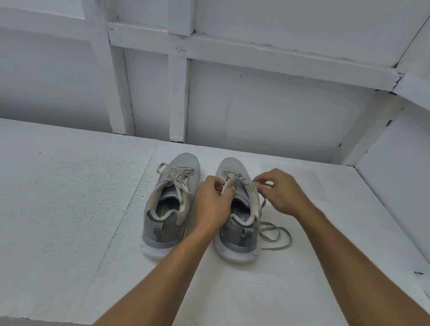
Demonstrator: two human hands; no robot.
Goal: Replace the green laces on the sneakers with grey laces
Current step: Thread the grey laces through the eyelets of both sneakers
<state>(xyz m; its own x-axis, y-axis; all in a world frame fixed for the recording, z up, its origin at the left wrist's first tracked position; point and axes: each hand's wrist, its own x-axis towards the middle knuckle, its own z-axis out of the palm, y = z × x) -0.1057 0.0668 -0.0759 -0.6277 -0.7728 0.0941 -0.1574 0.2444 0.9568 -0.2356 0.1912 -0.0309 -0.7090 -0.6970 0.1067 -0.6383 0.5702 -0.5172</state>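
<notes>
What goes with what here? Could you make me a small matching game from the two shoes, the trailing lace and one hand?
Things:
1. left sneaker
2. right sneaker
3. right sneaker's lace
4. right hand

States:
A. pinches a strand of lace
B. trails in a loop on the table
C. stands untouched
D. has the left hand at its eyelets

Pairs: 1-C, 2-D, 3-B, 4-A

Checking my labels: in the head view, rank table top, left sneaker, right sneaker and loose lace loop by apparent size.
1. table top
2. left sneaker and right sneaker: look alike, unranked
3. loose lace loop
</notes>
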